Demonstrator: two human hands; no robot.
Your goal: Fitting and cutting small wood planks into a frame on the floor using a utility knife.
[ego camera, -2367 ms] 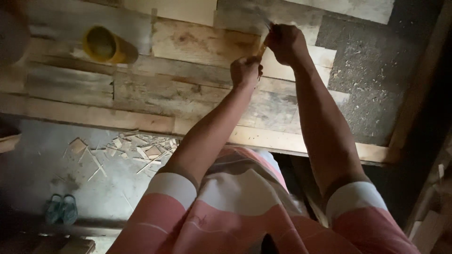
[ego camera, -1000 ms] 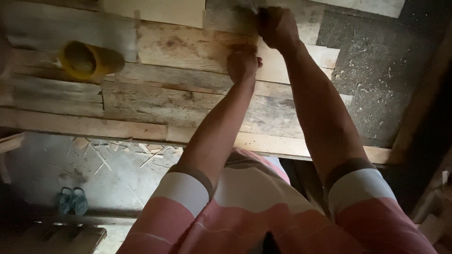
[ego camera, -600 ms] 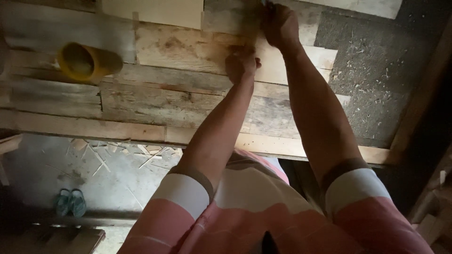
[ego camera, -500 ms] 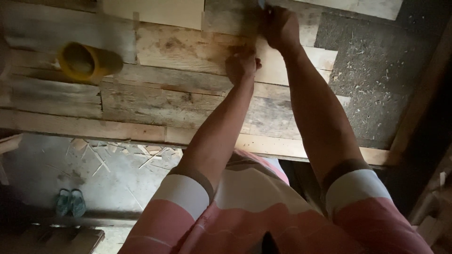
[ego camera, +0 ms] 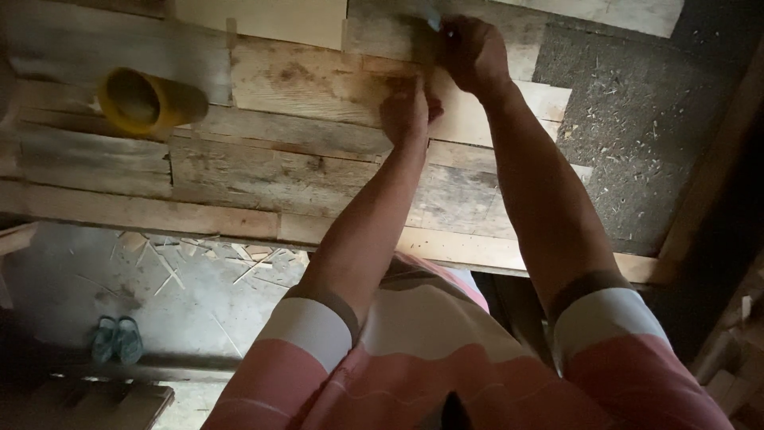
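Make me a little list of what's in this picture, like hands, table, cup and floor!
Left hand: pressed on a pale plank
Right hand: closed around a small thing, too blurred to name
Work surface: rough wooden boards laid side by side
Cup: yellow, lying on its side on the boards
Floor: grey, with wood splinters
Sandals: a green pair on the floor

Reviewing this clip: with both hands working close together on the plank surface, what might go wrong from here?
The left hand presses on the pale plank right beside the right hand, which grips a small, barely visible tool; a slip might catch the left fingers. The yellow cup lies on its side on the planks and may roll off if the boards are jolted. Rough, weathered wood could give splinters.
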